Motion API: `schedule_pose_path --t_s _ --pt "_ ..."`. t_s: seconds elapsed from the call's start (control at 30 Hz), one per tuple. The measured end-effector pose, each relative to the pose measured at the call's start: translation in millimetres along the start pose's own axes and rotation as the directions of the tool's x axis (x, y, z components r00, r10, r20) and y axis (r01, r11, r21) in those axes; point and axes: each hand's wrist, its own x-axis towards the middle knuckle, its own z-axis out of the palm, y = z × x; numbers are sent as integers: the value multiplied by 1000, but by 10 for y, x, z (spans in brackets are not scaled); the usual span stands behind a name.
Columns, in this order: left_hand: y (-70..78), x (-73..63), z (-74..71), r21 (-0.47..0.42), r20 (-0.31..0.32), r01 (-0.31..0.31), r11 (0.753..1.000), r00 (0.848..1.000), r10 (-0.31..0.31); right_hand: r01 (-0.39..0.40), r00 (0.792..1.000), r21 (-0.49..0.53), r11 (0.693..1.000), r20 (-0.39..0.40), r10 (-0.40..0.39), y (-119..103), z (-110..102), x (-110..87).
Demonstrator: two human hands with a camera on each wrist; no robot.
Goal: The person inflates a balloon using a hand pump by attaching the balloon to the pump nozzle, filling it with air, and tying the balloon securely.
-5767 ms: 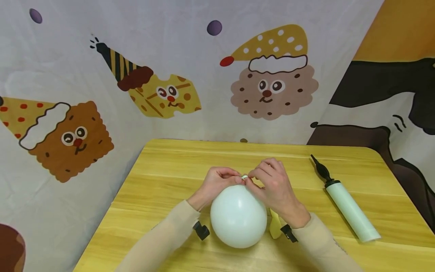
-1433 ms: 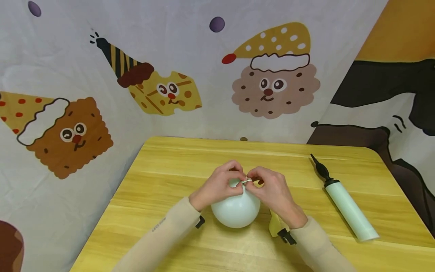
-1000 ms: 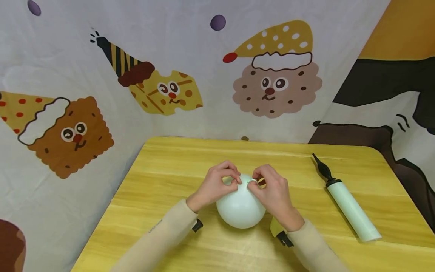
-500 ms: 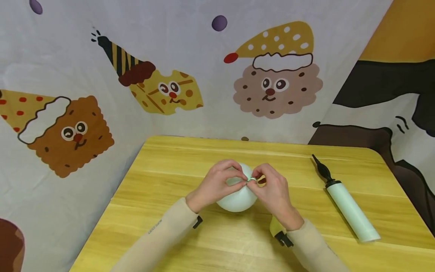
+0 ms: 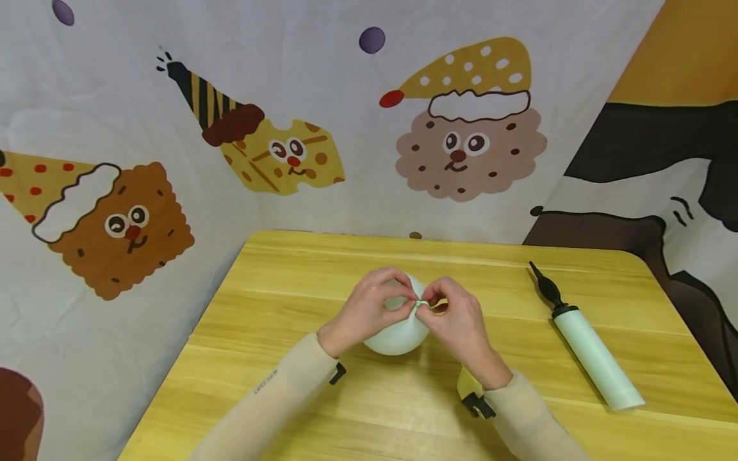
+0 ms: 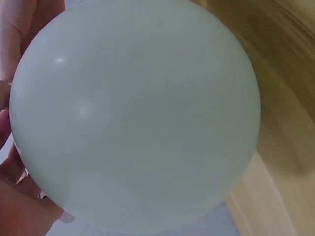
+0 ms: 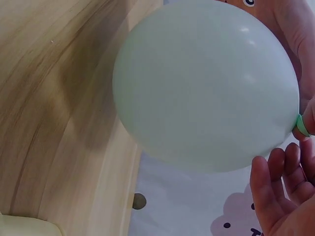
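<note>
A round pale mint balloon, inflated, hangs under both hands at the middle of the table. My left hand pinches its neck between thumb and fingertips. Facing it, my right hand pinches the rolled green lip, and the two sets of fingertips nearly meet. In the right wrist view, the neck shows as a bright green band at the fingers. Most of the left wrist view is filled by the balloon, which hides the pinch there.
A hand pump with a mint barrel and black nozzle lies on the right of the wooden table. A limp yellow balloon lies under the right wrist, partly covered. A cartoon-printed cloth hangs behind the table.
Over the last second the balloon has swung up and away behind the hands, so less of it shows. The left fingertips have come across to the neck beside the right ones.
</note>
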Motion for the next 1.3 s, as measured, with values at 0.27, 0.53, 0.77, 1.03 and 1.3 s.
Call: schedule_pose_path --t_s 0.27,0.53,0.77,1.03,1.3 --pt "-25 -21 22 -144 6 190 971 982 -191 6 1000 36 999 3 -7 41 34 4" --pt "-15 -71 66 -77 -38 181 980 982 -185 -9 1000 36 999 7 9 51 62 -1" --pt "-71 -111 133 44 -116 2 999 993 3 -40 999 56 998 14 39 34 85 10" --pt "-148 -139 147 36 -121 -105 994 987 109 -86 996 44 995 21 85 43 105 11" --pt "-183 -146 136 12 -112 -172 985 979 172 -98 995 50 994 25 97 33 104 5"
